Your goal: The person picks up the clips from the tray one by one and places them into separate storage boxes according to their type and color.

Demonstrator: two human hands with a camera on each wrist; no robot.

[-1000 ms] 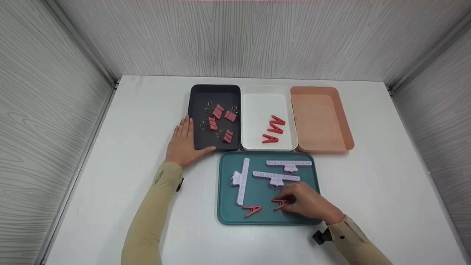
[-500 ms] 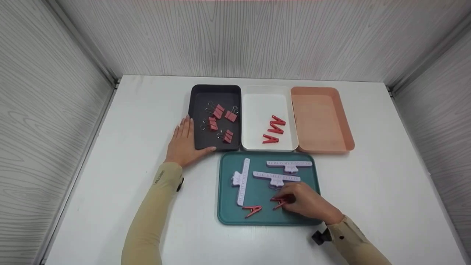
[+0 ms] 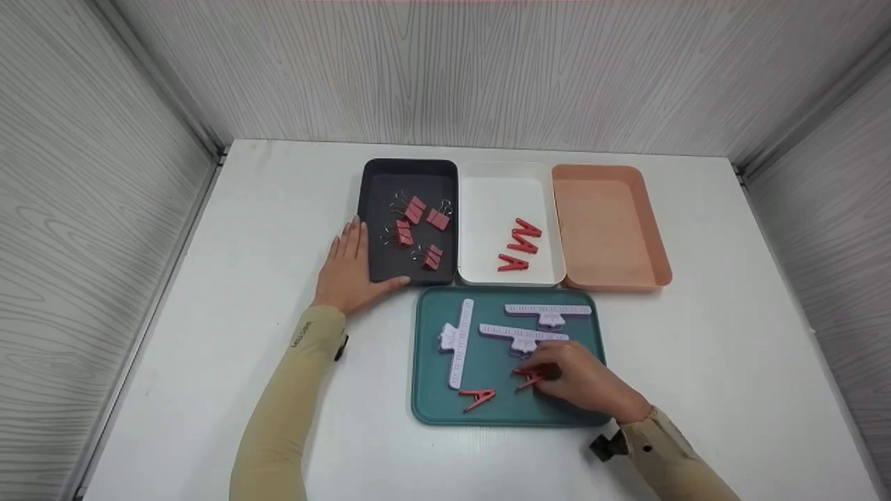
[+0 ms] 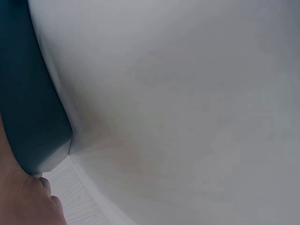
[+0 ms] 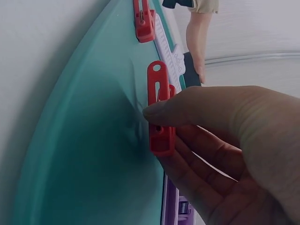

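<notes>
The left hand [image 3: 346, 268] lies back upward, fingers straight and pointing away from the person, thumb spread toward the right hand's side. The right hand [image 3: 574, 379], nearer the person, is set in a pinch, thumb opposite bent fingers. Behind each hand, the left forearm [image 3: 282, 410] and right forearm [image 3: 679, 452] slant outward in tan sleeves.

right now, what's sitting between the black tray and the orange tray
The white tray lies between the black tray and the orange tray, with three red clips in it; the head view shows this.
</notes>
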